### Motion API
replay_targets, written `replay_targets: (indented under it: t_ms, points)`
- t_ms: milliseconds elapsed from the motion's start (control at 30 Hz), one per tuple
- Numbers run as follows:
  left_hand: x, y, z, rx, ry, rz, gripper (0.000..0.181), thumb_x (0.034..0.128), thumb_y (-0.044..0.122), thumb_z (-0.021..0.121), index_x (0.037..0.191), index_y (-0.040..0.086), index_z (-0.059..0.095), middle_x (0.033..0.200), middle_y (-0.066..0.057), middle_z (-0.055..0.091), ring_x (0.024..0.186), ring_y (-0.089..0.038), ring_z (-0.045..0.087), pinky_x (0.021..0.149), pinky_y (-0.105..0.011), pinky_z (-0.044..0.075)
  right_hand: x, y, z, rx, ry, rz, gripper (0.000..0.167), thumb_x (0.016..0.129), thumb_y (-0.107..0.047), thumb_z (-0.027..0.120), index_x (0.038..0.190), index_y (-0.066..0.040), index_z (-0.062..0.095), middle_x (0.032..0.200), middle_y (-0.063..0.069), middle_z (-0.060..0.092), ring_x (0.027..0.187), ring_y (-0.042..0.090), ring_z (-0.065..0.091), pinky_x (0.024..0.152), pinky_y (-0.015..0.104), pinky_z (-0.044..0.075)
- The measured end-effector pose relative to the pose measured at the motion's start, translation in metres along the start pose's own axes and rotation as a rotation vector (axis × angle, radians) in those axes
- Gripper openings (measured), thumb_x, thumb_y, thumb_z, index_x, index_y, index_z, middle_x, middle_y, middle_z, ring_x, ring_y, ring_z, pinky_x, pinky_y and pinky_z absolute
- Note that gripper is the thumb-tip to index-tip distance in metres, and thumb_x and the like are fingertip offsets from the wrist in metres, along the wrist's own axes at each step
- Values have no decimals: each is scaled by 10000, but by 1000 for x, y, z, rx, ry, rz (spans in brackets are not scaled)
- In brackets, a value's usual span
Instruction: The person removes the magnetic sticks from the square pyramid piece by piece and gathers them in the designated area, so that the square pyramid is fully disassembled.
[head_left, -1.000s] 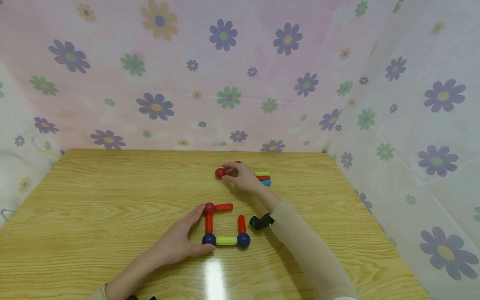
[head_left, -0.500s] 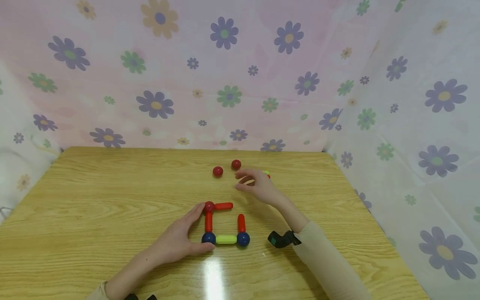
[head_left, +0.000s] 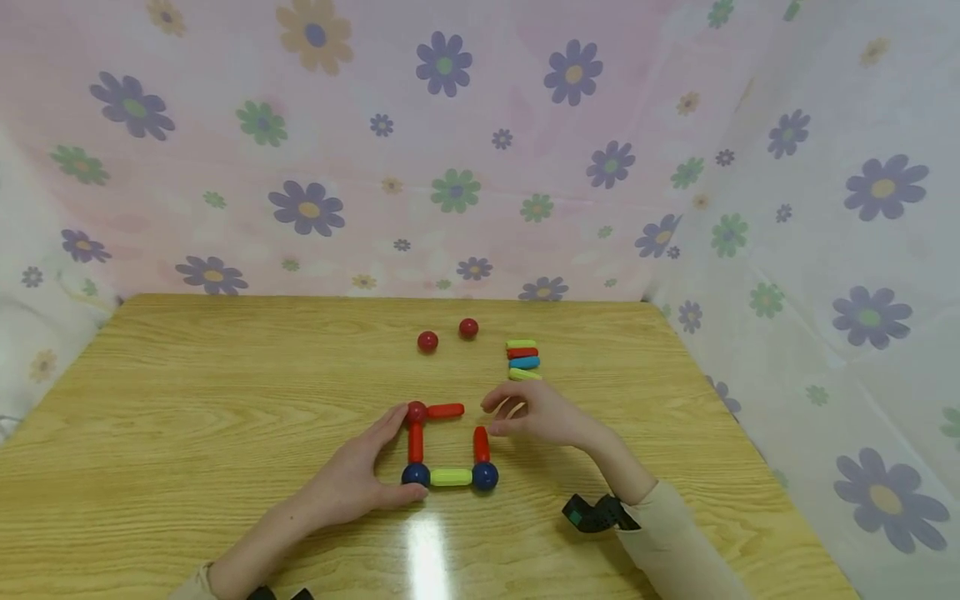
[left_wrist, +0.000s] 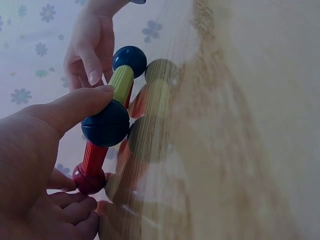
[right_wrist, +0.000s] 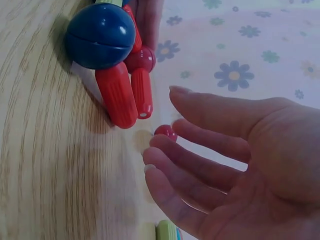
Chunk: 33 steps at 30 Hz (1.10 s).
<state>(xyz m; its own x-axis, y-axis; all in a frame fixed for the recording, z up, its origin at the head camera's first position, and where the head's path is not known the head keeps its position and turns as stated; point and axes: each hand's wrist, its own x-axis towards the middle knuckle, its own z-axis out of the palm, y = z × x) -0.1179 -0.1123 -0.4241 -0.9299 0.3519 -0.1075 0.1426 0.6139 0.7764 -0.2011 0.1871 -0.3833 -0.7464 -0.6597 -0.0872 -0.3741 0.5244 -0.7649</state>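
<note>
Two balls [left_wrist: 106,129], left hand [head_left: 362,473] spread wide, touching both

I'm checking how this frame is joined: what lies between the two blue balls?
A yellow-green stick lies between the left blue ball and the right blue ball, end to end with both; the head view shows it.

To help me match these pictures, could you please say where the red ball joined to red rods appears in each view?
Head: red ball, below and left of centre.
Left wrist: red ball, lower left.
Right wrist: red ball, upper left, partly behind a blue ball.
Shared landmark: the left hand beside it.
</note>
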Motion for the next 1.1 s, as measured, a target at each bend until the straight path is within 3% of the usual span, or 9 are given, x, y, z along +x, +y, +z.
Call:
replay_targets:
  t_ms: [167,400,633,1100]
  points:
    - [-1,0,-1,2,2,-4,1134,736,592,818,1609,196,211,1660,-83,201,1503,-368,242,1167,-603,282,-5,6,1,41,-42,-1,323,923,-192,733,1210,-55,678,1167,99,679,993,201,674,854,249,570]
    - [-1,-1,0,-1,3,2,1138,737,593,816,1608,177,212,1657,-97,205,1503,-370,241,1169,-602,279,-7,9,11,77,-108,33,350,903,-227,758,1237,-172,671,1123,-1,680,951,167,674,846,268,564]
    - [-1,0,0,-2,-3,-6,1139,738,604,810,1609,187,206,1661,-90,196,1507,-364,234,1166,-609,282,-5,9,18,131,-168,-35,393,924,-213,730,1294,-116,640,1263,17,627,938,191,657,827,283,559]
    - [-1,-1,0,4,-3,-3,1139,736,599,815,1610,192,207,1661,-77,203,1509,-348,239,1171,-601,280,-3,11,22,125,-150,-63,297,934,-152,713,1222,-95,668,1240,59,601,906,194,615,793,269,542]
